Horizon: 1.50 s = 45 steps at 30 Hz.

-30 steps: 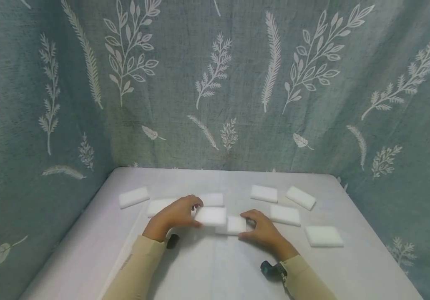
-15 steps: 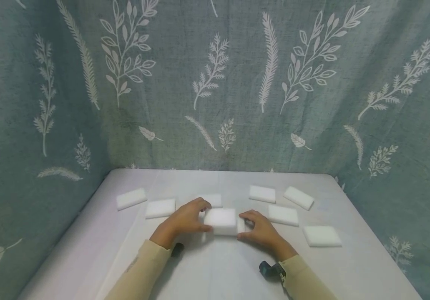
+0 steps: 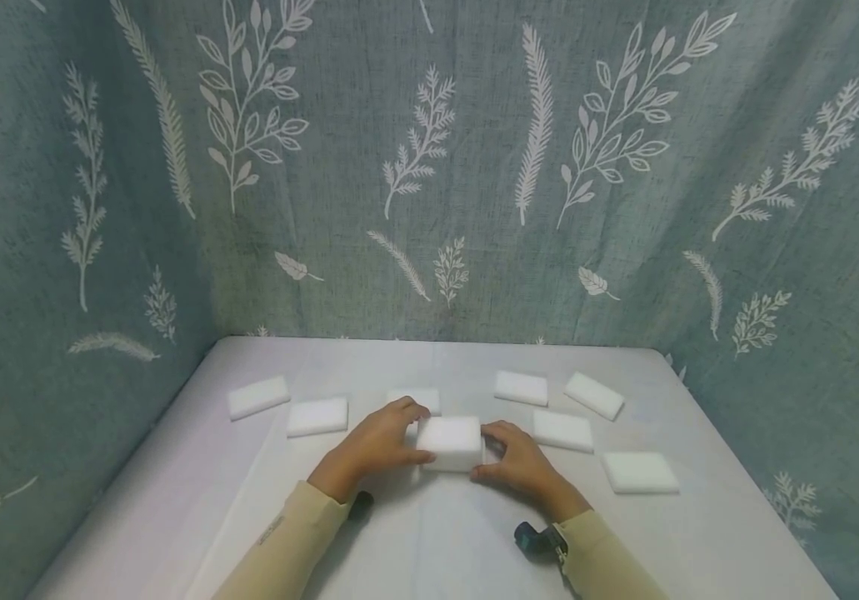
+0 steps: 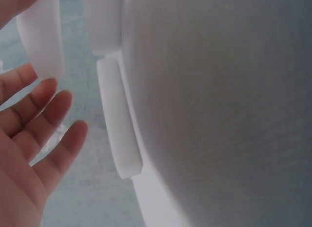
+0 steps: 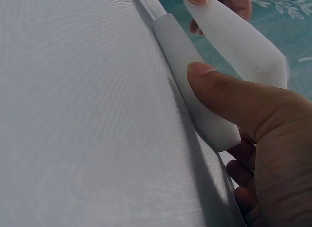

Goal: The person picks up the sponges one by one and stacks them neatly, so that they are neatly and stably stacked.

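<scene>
My left hand (image 3: 380,437) pinches a white rectangular block (image 3: 450,432) by its left end, thumb on the near side. Beneath it a second white block (image 5: 178,51) lies on the table, mostly hidden from the head view. My right hand (image 3: 522,462) grips the right end of that lower block, its thumb along the near side in the right wrist view. There, a gap shows between the two blocks, so the upper one hangs just above the lower. In the left wrist view the fingertips (image 4: 48,85) are near the upper block's lower end.
Several similar white blocks lie flat around the hands: one block (image 3: 414,400) just behind, another block (image 3: 317,417) to the left, and one block (image 3: 640,472) at the right. The white table (image 3: 429,550) meets a leaf-patterned curtain (image 3: 369,167) at the back.
My left hand has carried the upper block rightward, from left of the lower block to over it. My right hand has stayed almost in place on the lower block.
</scene>
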Motion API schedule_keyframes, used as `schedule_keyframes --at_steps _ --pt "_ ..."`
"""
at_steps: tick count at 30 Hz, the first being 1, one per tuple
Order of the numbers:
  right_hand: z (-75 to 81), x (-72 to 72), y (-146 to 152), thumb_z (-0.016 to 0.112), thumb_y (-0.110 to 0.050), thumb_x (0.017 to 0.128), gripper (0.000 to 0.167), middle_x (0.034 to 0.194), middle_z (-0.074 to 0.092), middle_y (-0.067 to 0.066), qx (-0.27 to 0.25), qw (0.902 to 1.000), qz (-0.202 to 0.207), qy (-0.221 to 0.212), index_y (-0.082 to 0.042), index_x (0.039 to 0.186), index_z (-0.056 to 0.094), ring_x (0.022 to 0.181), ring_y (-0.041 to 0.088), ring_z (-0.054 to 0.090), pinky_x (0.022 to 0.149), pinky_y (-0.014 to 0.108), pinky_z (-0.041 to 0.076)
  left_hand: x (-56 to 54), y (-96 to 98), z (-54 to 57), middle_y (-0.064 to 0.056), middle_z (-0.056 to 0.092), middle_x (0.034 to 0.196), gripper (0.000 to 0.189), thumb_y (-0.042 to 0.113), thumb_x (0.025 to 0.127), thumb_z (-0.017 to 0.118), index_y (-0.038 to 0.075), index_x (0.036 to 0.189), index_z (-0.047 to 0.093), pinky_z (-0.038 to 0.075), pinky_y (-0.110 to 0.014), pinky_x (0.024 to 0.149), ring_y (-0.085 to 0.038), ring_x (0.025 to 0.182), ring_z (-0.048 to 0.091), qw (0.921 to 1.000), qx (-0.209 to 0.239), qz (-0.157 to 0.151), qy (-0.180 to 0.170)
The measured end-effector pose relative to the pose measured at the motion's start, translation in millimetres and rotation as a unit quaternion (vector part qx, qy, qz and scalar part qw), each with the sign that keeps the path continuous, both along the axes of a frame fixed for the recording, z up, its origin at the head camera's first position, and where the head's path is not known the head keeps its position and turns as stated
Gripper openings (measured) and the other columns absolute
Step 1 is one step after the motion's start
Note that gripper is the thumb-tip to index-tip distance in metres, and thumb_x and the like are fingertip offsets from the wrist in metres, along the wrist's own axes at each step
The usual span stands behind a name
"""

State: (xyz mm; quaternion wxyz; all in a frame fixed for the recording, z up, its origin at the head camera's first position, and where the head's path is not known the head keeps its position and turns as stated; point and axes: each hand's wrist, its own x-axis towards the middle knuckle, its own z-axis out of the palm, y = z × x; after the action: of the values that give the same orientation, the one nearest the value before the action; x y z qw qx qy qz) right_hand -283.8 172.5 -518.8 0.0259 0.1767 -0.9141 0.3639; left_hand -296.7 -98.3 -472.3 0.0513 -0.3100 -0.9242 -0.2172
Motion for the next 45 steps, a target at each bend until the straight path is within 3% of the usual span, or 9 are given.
schedule_keyframes --at_steps 8,18,30,45 --pt "-2.4 -2.1 1 0.089 -0.048 0.061 0.085 0.122 0.062 0.003 0.004 1.0000 -0.006 -0.002 -0.010 0.131 0.060 0.122 0.030 0.052 0.105 0.051 0.036 0.3 3.9 -0.1 0.002 0.057 0.120 0.062 0.049 0.078 0.078 0.015 0.127 0.061 0.049 -0.036 0.090 -0.013 0.104 0.057 0.9998 -0.018 -0.003 0.004" --pt "-1.3 0.0 1 0.089 -0.048 0.062 0.097 0.142 0.050 0.013 -0.011 0.9989 -0.020 -0.042 -0.007 0.140 0.050 0.133 0.034 0.042 0.108 0.052 0.033 2.3 9.1 0.3 -0.001 0.057 0.119 0.064 0.049 0.078 0.078 0.013 0.129 0.061 0.051 -0.038 0.086 -0.016 0.102 0.058 0.9992 -0.040 0.009 0.003" --pt "-3.4 -0.6 3 0.086 -0.050 0.067 0.084 0.138 0.053 0.009 -0.020 0.9989 -0.020 -0.038 -0.013 0.135 0.054 0.130 0.033 0.046 0.104 0.051 0.038 3.3 11.1 -1.9 0.000 0.058 0.120 0.065 0.048 0.078 0.078 0.013 0.130 0.061 0.050 -0.036 0.087 -0.014 0.101 0.058 0.9991 -0.041 0.005 -0.003" --pt "-1.8 -0.1 3 0.087 -0.045 0.067 0.078 0.134 0.056 0.010 -0.025 0.9989 -0.013 -0.038 -0.009 0.130 0.057 0.128 0.033 0.047 0.105 0.050 0.037 4.3 14.1 -0.7 -0.002 0.058 0.121 0.065 0.048 0.079 0.078 0.012 0.130 0.061 0.050 -0.037 0.088 -0.015 0.100 0.058 0.9987 -0.044 0.012 -0.024"
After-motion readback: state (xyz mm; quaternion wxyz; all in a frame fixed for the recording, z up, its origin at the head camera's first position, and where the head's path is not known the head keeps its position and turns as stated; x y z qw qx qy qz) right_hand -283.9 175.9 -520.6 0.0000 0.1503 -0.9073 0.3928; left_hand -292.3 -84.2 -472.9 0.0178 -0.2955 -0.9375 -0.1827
